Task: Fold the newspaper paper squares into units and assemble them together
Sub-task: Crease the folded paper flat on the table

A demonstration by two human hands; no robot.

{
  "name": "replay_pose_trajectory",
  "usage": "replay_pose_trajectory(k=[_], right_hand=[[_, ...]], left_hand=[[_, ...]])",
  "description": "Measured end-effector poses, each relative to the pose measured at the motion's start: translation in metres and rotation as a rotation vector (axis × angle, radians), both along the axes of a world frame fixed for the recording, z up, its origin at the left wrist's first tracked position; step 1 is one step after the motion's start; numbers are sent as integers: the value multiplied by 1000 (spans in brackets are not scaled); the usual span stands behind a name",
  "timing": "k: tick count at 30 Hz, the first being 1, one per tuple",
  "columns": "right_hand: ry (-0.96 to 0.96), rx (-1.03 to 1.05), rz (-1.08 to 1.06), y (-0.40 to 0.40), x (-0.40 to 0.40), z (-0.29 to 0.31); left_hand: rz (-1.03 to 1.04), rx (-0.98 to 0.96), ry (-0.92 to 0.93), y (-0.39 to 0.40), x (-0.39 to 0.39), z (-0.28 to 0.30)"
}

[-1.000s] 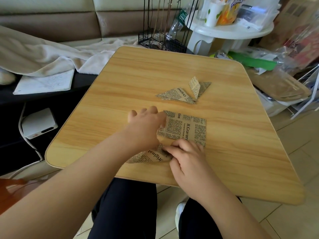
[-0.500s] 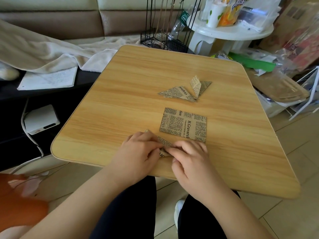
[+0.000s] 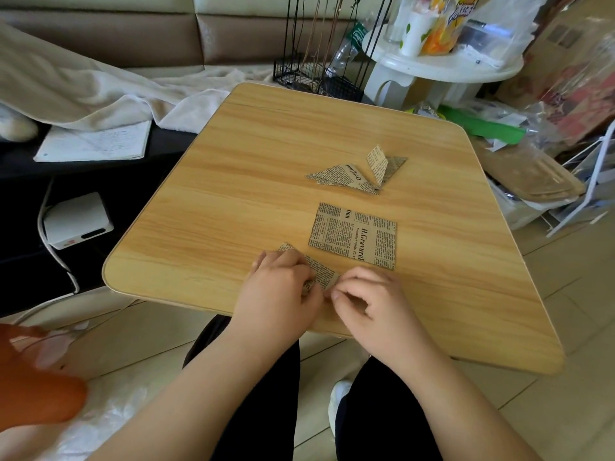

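On the wooden table [image 3: 233, 194] near its front edge lies a folded newspaper-print piece [image 3: 321, 272]. My left hand [image 3: 279, 294] covers its left part with curled fingers and pinches it. My right hand [image 3: 369, 301] pinches its right end with thumb and fingertips. Just beyond lies a flat newspaper square [image 3: 354, 236], apart from both hands. Farther back sit folded newspaper units [image 3: 356, 173], one with a flap standing up.
A black wire rack [image 3: 316, 78] and a white round stand [image 3: 442, 61] stand behind the table. Bags and a green item [image 3: 482, 128] crowd the right side. A blanket [image 3: 100, 91] and a white box [image 3: 76, 221] lie at the left.
My left hand came back from the flat square to the front edge. The piece in my hands has been folded narrower. The flat square now lies uncovered.
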State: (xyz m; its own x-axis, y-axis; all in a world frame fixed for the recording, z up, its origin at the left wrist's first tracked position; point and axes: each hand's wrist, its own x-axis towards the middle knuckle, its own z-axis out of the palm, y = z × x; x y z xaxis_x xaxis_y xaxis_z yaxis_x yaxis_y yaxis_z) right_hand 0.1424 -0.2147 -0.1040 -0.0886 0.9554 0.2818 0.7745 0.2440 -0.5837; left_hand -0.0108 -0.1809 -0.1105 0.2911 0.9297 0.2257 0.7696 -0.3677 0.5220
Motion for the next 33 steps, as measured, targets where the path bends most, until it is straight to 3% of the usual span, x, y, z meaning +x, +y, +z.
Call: replay_pose_trajectory(k=[2, 7, 23, 27, 30, 33], right_hand=[[5, -69, -65, 7, -5, 2], [-202, -220, -264, 13, -9, 6], [-23, -470, -403, 16, 26, 13], [-72, -385, -457, 14, 35, 13], [23, -196, -274, 6, 28, 12], [49, -154, -52, 1, 5, 7]], left_hand=[[37, 12, 7, -1, 4, -2], [88, 33, 39, -2, 6, -9], [71, 71, 15, -1, 6, -7], [43, 49, -12, 0, 3, -7], [9, 67, -46, 4, -1, -7], [-49, 63, -92, 11, -8, -8]])
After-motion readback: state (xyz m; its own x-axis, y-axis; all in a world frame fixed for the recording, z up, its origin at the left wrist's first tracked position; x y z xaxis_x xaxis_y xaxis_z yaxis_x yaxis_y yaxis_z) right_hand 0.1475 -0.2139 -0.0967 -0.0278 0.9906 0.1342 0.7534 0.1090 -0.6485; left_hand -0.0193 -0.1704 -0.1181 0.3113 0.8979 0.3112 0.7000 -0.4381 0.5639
